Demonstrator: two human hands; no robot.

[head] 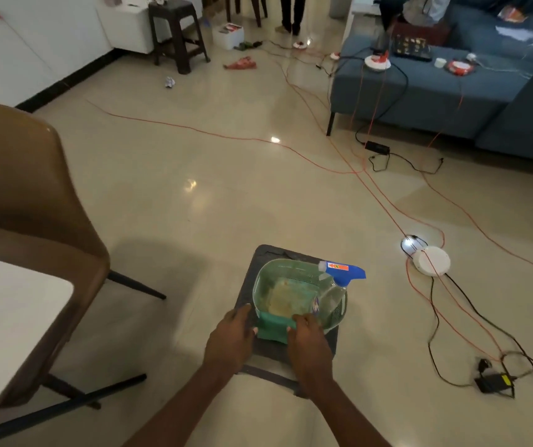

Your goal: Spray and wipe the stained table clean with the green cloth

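Head view: your two hands meet on the green cloth, which drapes over the near rim of the basket. Your left hand pinches the cloth's left edge, and your right hand has its fingers curled over the cloth's right part, grasping it. Just beyond your right grip, the spray bottle leans inside the basket, its blue head up against the far right rim. The basket sits on a dark stool under both grips. Well to the left of your left grip is the white worktop, with a brown chair behind it. Orange cables trail across the floor beyond.
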